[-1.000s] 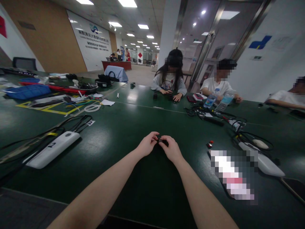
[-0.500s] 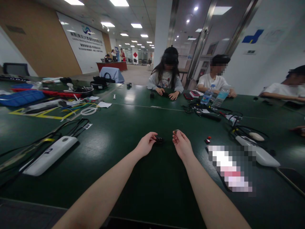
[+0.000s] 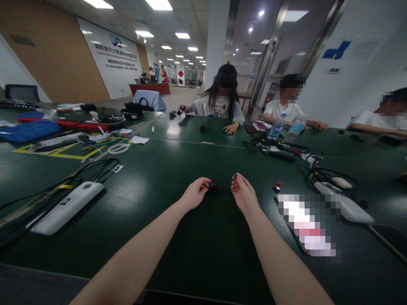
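My left hand is closed on the left end of a small black object low over the green table; its exact kind is too small to tell. A short distance to the right, my right hand pinches a tiny grey piece between thumb and fingertips, its palm turned partly up. The two hands are apart. Right of my right hand lies a small black-and-red item, and below that a phone-like slab with a blurred-out screen.
White numbered power strips with cables lie left and right. A blue tray stands far left. Water bottles and black cables are at the back right. Across the table sits a person; other people sit to the right.
My hands have stayed almost still, both keeping their holds. The person opposite has moved one hand leftwards and now lifts a small dark object near the table's far edge.
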Motion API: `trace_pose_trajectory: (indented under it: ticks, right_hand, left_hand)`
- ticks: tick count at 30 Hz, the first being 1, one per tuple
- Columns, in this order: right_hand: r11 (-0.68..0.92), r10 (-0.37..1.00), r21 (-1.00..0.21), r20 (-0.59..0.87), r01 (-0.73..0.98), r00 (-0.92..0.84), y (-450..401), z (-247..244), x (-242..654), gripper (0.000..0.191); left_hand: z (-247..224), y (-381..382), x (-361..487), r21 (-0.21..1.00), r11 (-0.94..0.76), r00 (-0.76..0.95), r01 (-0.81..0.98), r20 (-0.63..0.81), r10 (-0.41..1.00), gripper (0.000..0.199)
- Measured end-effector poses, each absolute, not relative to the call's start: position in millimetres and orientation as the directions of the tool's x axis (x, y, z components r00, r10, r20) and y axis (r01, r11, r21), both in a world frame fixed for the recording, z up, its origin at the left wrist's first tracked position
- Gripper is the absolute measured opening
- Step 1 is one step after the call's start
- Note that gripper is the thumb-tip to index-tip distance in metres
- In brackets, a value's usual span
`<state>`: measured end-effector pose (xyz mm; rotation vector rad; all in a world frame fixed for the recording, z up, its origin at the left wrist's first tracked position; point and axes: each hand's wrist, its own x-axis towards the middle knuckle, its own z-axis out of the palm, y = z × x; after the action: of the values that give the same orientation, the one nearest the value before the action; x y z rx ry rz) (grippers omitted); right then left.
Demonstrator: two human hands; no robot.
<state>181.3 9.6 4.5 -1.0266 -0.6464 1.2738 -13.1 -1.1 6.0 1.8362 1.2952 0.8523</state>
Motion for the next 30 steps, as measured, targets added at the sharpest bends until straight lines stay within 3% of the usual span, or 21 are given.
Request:
trace_pose_trajectory:
  ticks: [5,10,13,18,23,30]
  right_hand:
    - [-0.025,0.967,-0.827,-0.163,-0.562,0.195,8,6,179,0.019]
    - [-0.030,0.970,-0.833,-0.157,-0.553,0.185,5,12,177,0.017]
    - [-0.027,0.977,-0.890,-0.120,-0.455,0.176,4,11,175,0.020]
    - [0.026,0.991,-0.988,0.006,-0.151,0.134,2,7,167,0.031]
    - [0.079,0.996,-0.996,0.080,0.045,0.035,-4,13,161,0.032]
    - [0.125,0.990,-0.973,0.108,0.192,-0.094,-7,16,158,0.025]
  left_hand:
    - [1,2,-12,0.855,-0.253,0.285,0.452,0.131,0.950,0.032]
    - [4,0,-13,0.866,-0.255,0.284,0.431,0.139,0.949,0.028]
    - [6,-1,-13,0.877,-0.234,0.277,0.420,0.122,0.953,0.028]
    - [10,-2,-12,0.842,-0.262,0.260,0.472,0.151,0.954,0.027]
    - [17,-4,-9,0.810,-0.245,0.238,0.533,0.134,0.962,0.031]
    - [27,-8,-5,0.786,-0.249,0.277,0.566,0.103,0.955,0.041]
